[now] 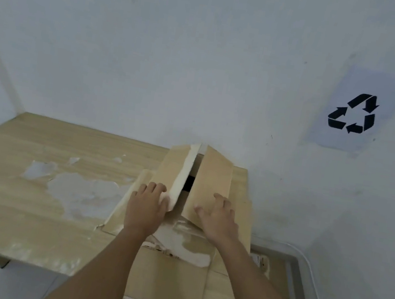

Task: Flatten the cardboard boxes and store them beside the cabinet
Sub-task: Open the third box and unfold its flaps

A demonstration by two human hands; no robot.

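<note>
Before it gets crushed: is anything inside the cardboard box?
The gap between the flaps of the cardboard box shows only a dark interior, nothing recognisable. The flaps, left hand and right hand cover the rest.

The cardboard box (213, 174) is matt brown card with rough, pale patches where its outer skin is torn away — the tabletop (28, 213) is smooth light wood-grain laminate peeled to whitish blotches — and the wall (181, 44) is matt white paint bearing a thin paper sheet (358, 114).

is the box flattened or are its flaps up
Not flat: the box flaps slope up like a tent with a dark gap between; left hand and right hand rest on them.
</note>
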